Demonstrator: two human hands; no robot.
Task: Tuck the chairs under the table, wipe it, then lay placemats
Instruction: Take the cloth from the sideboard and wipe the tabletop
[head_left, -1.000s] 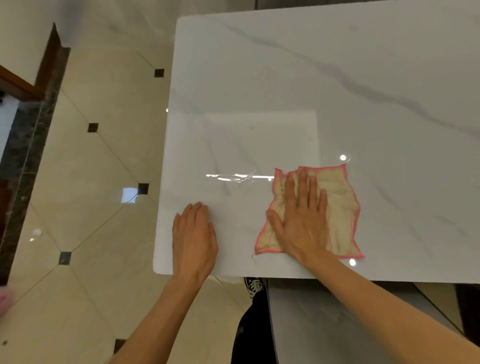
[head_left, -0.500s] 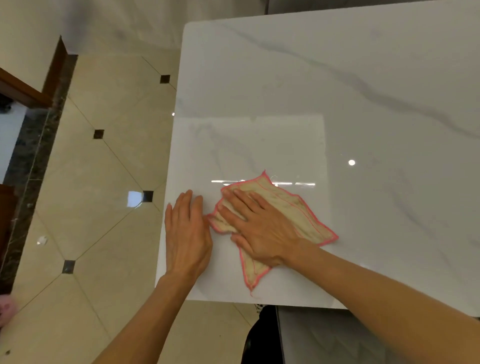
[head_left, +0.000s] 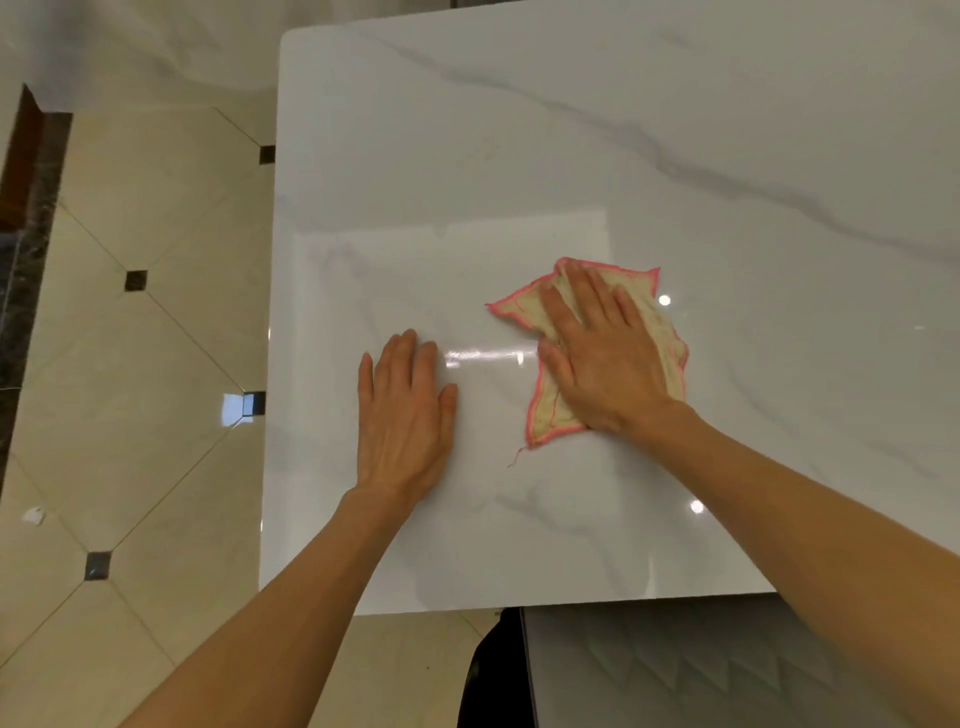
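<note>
Swept back rightward from half a second ago: cloth now mid-surface, pressed under right hand, fingers straight, slightly apart. Left hand braced flat beside. Wiping underway; placemats not yet laid.

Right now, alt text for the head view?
A person's right hand presses a cream cloth with pink edging flat on a glossy white marble table, while the left hand rests flat on the table beside it, apart from the cloth. Beige tiled floor shows to the left; no placemats are visible.
</note>
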